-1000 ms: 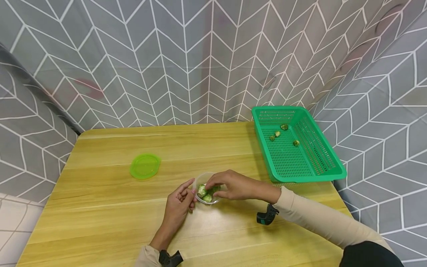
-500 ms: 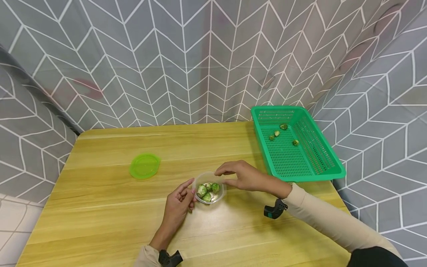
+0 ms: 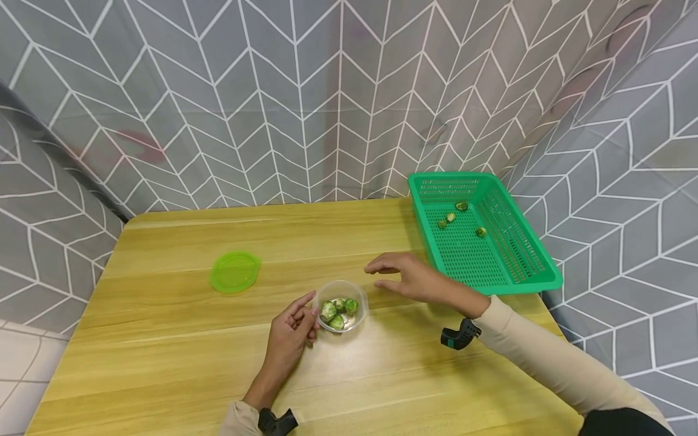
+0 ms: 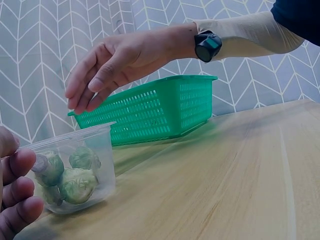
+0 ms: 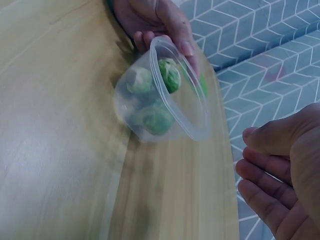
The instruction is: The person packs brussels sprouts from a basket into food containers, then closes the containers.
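A clear plastic container (image 3: pixel 357 322) stands on the table with several Brussels sprouts (image 3: pixel 328 311) in it. My left hand (image 3: pixel 290 330) holds its left side, thumb at the rim and fingers against the outer wall; in the left wrist view the fingertips (image 4: pixel 22 192) are right beside the container. My right hand (image 3: pixel 411 277) hovers in the air to the upper right of the container. Its fingers are loosely bent, thumb apart, with nothing between them. In the right wrist view, the sprouts (image 5: pixel 170 76) show through the container's wall and open top.
A green perforated basket (image 3: pixel 480 266) stands at the table's back right, holding several more sprouts (image 3: pixel 462 206). A bright green lid (image 3: pixel 235 272) lies flat on the left. Behind the wooden table (image 3: pixel 180 363) hangs a grey curtain (image 3: pixel 305 103) with white lines.
My right hand has come out of the container with nothing in it and moved up and right towards the basket. My left hand has stayed on the container.
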`<state>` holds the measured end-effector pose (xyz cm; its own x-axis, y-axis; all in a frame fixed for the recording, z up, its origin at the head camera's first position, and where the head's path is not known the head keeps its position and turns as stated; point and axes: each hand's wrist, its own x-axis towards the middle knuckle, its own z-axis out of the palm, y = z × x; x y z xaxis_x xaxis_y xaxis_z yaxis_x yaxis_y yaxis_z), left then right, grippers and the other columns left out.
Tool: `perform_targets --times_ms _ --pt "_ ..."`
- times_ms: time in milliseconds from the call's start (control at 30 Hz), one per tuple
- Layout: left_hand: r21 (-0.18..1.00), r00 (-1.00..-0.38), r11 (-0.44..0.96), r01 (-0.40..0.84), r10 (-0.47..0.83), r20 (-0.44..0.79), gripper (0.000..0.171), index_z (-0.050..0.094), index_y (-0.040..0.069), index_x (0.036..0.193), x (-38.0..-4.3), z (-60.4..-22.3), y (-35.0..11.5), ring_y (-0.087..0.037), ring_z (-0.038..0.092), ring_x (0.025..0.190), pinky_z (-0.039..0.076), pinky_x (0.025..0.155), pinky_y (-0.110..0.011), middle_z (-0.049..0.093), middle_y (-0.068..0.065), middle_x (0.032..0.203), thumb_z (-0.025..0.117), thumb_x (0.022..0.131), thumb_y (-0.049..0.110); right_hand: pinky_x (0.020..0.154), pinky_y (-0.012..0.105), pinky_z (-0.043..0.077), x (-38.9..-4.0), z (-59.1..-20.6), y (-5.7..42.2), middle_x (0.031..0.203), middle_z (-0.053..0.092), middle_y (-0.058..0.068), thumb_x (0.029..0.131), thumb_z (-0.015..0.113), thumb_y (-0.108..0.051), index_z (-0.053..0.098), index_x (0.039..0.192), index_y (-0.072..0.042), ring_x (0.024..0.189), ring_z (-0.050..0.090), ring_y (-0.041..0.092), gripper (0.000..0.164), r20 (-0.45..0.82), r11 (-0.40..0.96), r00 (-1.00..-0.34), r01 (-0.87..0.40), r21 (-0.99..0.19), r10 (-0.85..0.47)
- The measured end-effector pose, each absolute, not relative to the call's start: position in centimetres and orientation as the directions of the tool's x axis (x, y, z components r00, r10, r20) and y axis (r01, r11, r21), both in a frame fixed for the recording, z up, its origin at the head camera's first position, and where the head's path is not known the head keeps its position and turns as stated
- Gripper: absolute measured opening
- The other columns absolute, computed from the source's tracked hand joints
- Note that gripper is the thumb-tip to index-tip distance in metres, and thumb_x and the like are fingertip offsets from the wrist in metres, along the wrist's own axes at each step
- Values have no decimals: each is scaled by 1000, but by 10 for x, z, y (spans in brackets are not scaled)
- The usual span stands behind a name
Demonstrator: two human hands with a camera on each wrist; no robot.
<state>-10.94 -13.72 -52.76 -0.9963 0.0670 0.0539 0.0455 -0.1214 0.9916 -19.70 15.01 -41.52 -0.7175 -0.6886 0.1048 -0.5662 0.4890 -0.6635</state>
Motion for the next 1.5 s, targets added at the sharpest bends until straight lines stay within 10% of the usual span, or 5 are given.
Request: perform_targets --times_ms 1500 --pt "993 -996 -107 52 65 59 44 58 4 140 -109 -529 -138 -13 57 57 52 47 -27 64 -22 78 66 100 21 96 51 54 -250 -398 254 128 66 16 95 71 -7 66 128 -3 117 63 39 34 213 711 -903 -425 -560 -372"
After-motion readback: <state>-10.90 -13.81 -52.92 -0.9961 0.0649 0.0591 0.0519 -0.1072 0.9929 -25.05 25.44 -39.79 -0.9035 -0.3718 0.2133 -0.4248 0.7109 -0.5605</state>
